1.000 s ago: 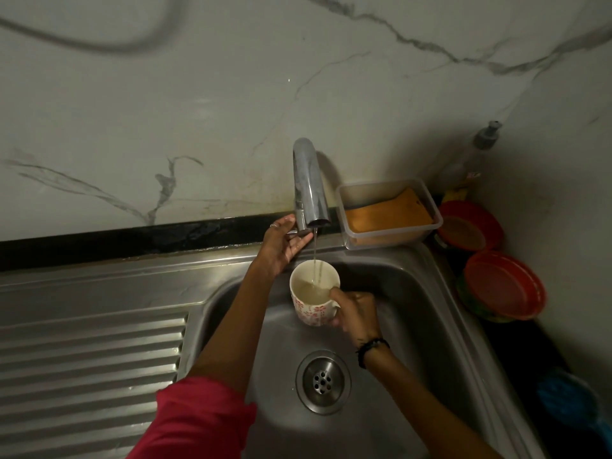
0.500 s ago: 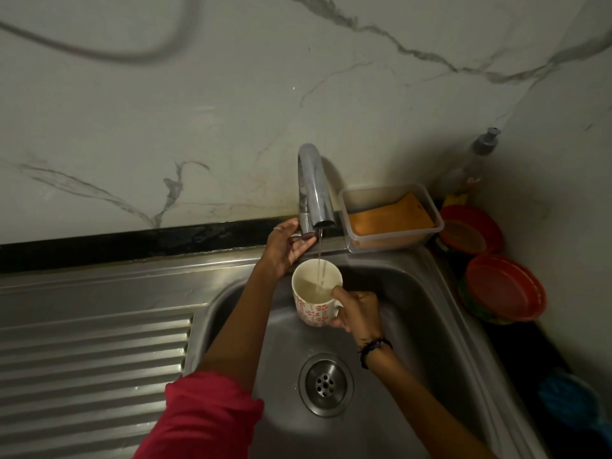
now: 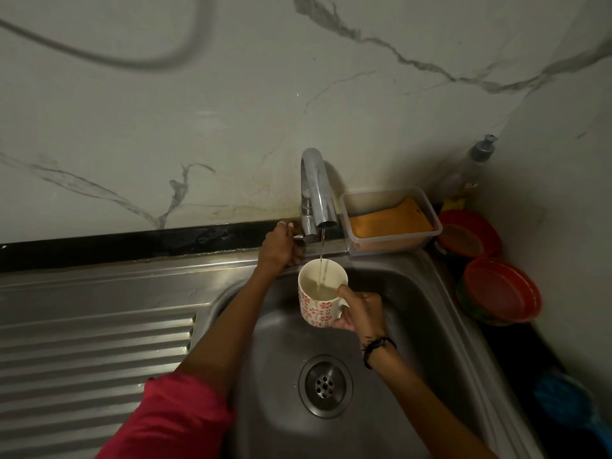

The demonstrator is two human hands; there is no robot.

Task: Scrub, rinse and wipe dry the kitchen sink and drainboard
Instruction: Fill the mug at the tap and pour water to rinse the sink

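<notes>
Dim light. The blue thing at the lower right is blurred and cut by the frame edge, can't identify it. Tap lever hidden behind the left hand; fingers curl round something at the tap base, so gripping, but exactly what they close on isn't visible. Blurred grey hose or cord loops across the wall at the top, both ends out of frame. Mug handle is covered by the right hand, which wraps it, thumb on the rim.

Sink basin fills lower centre, near edge cut off by the frame. Drainboard runs left of the basin, ribbed, left end out of view. Bare steel between the mug and the drain; a narrow flat ledge along the black backsplash strip. Right rim is crowded: clear tub with an orange sponge touches the back corner, just beside the spout. Red bowls stacked on the dark counter beyond the rim, soap bottle in the wall corner.

Steel looks dull with streaky reflections (wet or dry, can't tell). Mug is white with a red flower print, held upright over the basin under the spout, thin stream falling in, partly full of cloudy water.
</notes>
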